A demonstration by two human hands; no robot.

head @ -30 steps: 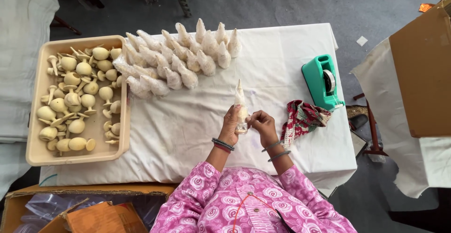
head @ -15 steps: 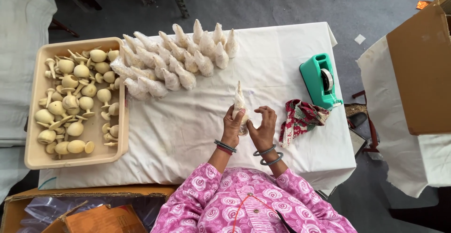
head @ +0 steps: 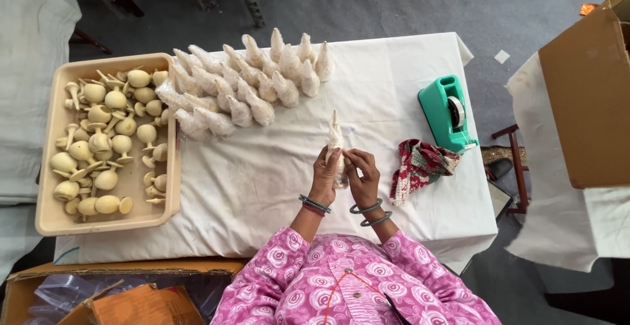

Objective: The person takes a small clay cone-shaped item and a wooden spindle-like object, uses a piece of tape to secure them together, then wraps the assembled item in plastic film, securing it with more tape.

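Both hands meet over the middle of the desk (head: 262,194), each grip closed around one wrapped cone-shaped piece (head: 336,142); the left hand (head: 324,179) clasps its lower part from the left side, the right hand (head: 363,177) pinches it from the right with fingers curled in; the piece stands nearly upright, its twisted pale tip pointing away from the person, its base hidden between the palms; bangles ring both wrists. Just to the right of the hands lies a crumpled red patterned cloth (head: 420,167) on the white covering; beyond it, near the desk's right edge, sits a teal tape dispenser (head: 447,112) with a roll in it. Further up the desk, a pile of wrapped pieces (head: 246,89), whitish and pointed, lies fanned in rows. At the left end a beige rectangular tray (head: 46,220) holds unwrapped pale wooden knobs with stems (head: 105,141), heaped loosely. Off the desk, a brown cardboard box (head: 587,95) stands at far right; another open carton (head: 131,299) with orange and clear plastic contents sits at bottom left.
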